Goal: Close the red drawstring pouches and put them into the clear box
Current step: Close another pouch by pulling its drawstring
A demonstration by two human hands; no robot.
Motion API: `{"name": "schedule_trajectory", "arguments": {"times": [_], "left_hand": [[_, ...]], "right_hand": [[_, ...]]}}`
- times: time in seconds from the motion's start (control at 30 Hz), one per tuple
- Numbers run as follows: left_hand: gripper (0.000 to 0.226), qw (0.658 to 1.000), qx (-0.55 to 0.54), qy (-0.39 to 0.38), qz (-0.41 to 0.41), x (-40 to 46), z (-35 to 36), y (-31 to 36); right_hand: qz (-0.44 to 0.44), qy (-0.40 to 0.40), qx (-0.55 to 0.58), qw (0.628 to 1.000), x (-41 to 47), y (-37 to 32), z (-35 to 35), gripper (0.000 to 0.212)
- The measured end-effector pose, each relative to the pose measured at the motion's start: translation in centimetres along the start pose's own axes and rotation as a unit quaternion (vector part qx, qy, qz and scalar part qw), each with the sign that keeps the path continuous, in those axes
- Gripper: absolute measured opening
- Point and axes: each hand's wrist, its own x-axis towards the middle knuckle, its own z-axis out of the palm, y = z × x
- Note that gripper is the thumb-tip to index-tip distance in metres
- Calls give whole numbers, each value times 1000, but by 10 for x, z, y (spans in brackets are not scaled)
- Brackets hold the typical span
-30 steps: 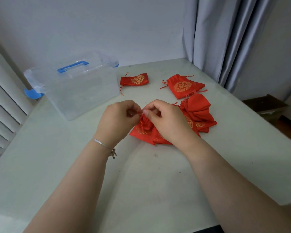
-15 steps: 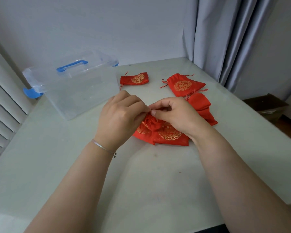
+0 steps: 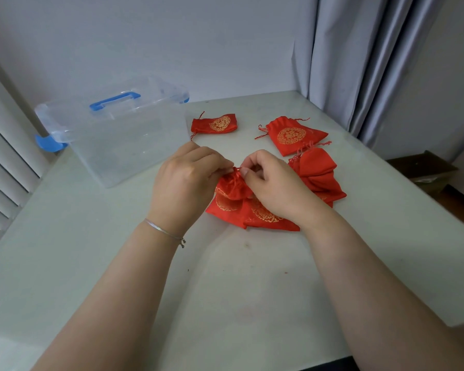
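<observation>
Near me, my left hand (image 3: 188,180) and right hand (image 3: 272,186) each pinch the gathered mouth of one red pouch (image 3: 232,195) lying on the table (image 3: 225,290); I judge it half closed. Beyond, other pouches (image 3: 296,135) wait. The clear box (image 3: 113,135) behind looks empty, so most work remains.

Arms: both are showing bare to the frame's bottom edge, no sleeves covering them.
Left wrist: is wearing a thin silver bracelet (image 3: 163,231), a small clasp dangling at its end.
Hands: are wearing no rings or gloves.
</observation>
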Motion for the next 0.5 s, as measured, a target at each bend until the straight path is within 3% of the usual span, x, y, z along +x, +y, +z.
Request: {"name": "schedule_trajectory", "arguments": {"times": [0.23, 0.5], "left_hand": [[12, 994, -71, 9, -84, 0, -3, 4], [14, 994, -80, 6, -76, -2, -1, -2]], "right_hand": [[-57, -26, -76, 995, -6, -3, 0, 4], [-63, -72, -111, 989, -8, -3, -3, 4]]}}
